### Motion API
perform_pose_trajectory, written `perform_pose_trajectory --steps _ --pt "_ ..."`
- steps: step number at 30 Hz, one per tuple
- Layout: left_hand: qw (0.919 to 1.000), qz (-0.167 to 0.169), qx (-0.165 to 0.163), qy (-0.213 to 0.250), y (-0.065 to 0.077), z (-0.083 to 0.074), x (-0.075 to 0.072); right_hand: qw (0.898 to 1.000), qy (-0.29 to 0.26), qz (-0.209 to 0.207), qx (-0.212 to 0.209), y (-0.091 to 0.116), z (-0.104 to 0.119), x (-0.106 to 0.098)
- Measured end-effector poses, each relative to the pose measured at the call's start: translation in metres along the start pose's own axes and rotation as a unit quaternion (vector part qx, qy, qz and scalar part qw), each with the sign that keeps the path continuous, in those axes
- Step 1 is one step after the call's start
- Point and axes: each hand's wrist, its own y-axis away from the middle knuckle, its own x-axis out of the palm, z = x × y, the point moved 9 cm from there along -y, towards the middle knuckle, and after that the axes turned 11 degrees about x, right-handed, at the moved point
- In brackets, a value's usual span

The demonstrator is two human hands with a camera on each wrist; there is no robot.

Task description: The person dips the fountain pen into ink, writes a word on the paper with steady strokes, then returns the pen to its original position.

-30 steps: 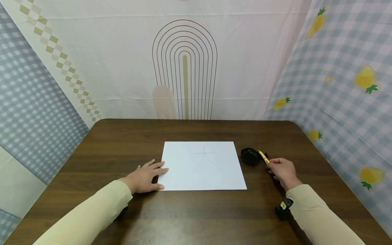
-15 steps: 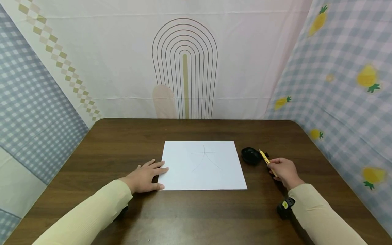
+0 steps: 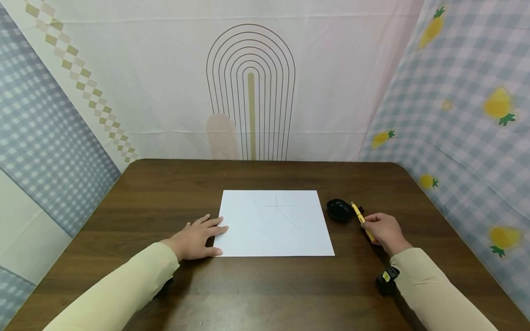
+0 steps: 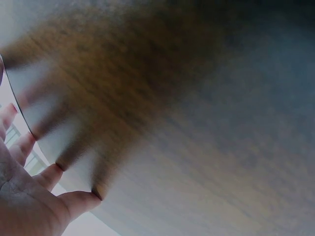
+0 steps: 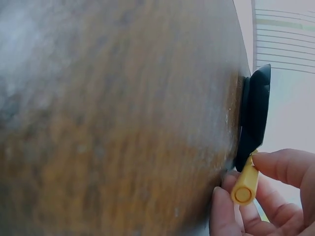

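Note:
A sheet of white paper (image 3: 273, 239) lies on the brown table, with thin crossing strokes near its top. My left hand (image 3: 198, 238) rests with spread fingers on the paper's left edge and the table beside it. To the right of the sheet, my right hand (image 3: 383, 230) pinches a yellow pen (image 3: 358, 213) between thumb and fingers. The pen's tip points away and to the left, right beside a black rounded object (image 3: 339, 210). In the right wrist view, the pen's round end (image 5: 243, 195) faces the camera, and the black object (image 5: 257, 105) stands low behind it.
The wooden table (image 3: 265, 294) has rounded far corners. Behind it hangs a white cloth (image 3: 165, 82) with a line-arch print. Blue checked cloths flank both sides, the right one (image 3: 468, 151) with yellow fruit prints. Each wrist carries a black device, plainly seen at the right cuff (image 3: 387, 280).
More of the yellow pen's rear end shows below my right fingers than a second ago. The right hand has shifted barely to the right. My left hand and the paper stay put.

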Motion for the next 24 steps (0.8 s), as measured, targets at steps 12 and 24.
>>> perform_pose_trajectory --steps 12,24 --pt "1.0 -0.002 0.002 0.003 -0.0009 -0.0002 0.0009 1.0 0.021 -0.002 -0.004 -0.0016 -0.0015 0.0" --pt "0.9997 0.001 -0.015 0.019 -0.0008 0.0012 0.0006 1.0 0.029 0.008 -0.005 -0.0021 -0.0007 0.0013"
